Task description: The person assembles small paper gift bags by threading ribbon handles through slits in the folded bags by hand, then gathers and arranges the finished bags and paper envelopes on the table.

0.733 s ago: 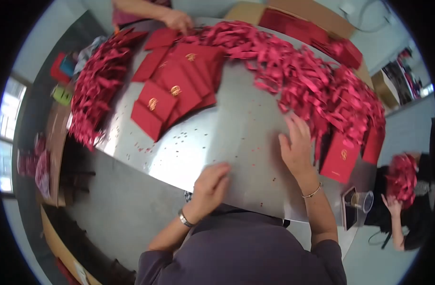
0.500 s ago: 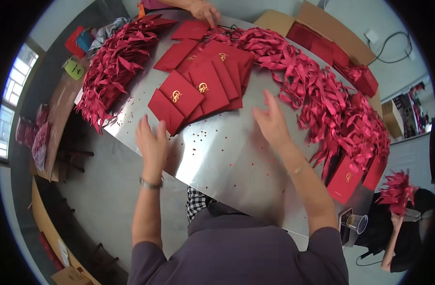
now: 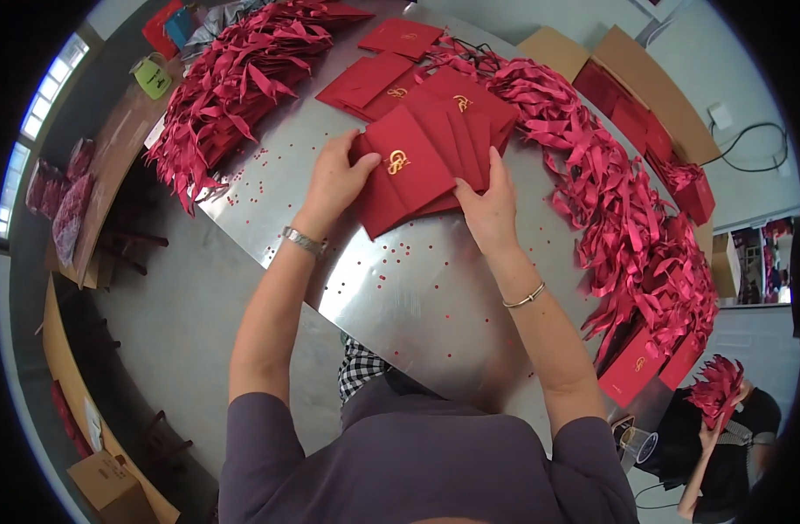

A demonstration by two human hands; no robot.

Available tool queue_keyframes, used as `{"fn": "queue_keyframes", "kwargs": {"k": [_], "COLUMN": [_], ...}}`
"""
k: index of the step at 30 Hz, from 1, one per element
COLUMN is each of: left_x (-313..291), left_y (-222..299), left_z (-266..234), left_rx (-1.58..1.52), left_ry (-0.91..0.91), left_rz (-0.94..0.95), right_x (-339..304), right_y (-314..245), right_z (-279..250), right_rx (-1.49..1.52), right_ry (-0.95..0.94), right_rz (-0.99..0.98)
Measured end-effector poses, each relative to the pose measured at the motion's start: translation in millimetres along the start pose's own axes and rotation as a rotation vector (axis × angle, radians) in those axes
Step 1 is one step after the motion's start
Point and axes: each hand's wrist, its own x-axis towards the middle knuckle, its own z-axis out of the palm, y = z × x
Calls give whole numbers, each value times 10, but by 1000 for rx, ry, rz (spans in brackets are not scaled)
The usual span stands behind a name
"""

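Note:
Flat red paper bags with gold emblems lie overlapped in a fanned pile on the metal table. My left hand grips the pile's left side, its thumb on top of the front bag and its fingers at the edge. At the right side my right hand holds the edges of the bags, thumb toward the front one. How many bags lie between my hands I cannot tell. More flat red bags are just beyond the pile, and a single one lies farther back.
Bags with pink-red ribbons form a heap at the left and a long row at the right. Small red dots are scattered over the metal table. A clear cup stands near the right edge. Another person holds ribboned bags.
Both hands have moved forward from apart above the table and taken hold of the bags. The other person's hand at the far edge has left the view.

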Motion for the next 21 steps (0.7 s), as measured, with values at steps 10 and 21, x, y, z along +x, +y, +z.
{"fn": "queue_keyframes", "kwargs": {"k": [10, 21], "left_x": [300, 246], "left_y": [500, 288], "left_z": [225, 444], "left_rx": [144, 2], "left_ry": [-89, 39], "left_rz": [-118, -38], "right_x": [751, 1137], "right_y": [76, -18], "right_z": [-231, 63], "right_rx": [297, 217], "right_ry": [112, 313], "right_rz": [-32, -176]}}
